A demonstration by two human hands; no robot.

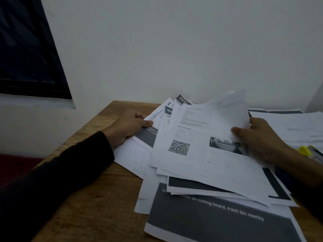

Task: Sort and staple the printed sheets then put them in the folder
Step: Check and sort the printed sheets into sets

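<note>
Window: dark pane [26,49] in the pale wall [174,41], far left of the bench
Bench: wooden top [90,198] against the wall
Left hand [127,127]: fingers curled, gripping the left edge of the printed sheets [201,163]
Printed sheets: fanned loose across the bench
Right hand [262,138]: thumb pinching the top sheet [215,119], which is lifted
Stack [297,126]: more paper at the bench's right end
Yellow object [305,150]: right of the sheets, unclear

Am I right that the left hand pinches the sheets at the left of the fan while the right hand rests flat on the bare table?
Not quite. The left hand does pinch the fanned sheets at their left edge, but the right hand is not on the table: its grip holds the right edge of the top sheet with the QR code. The head view shows this.
</note>
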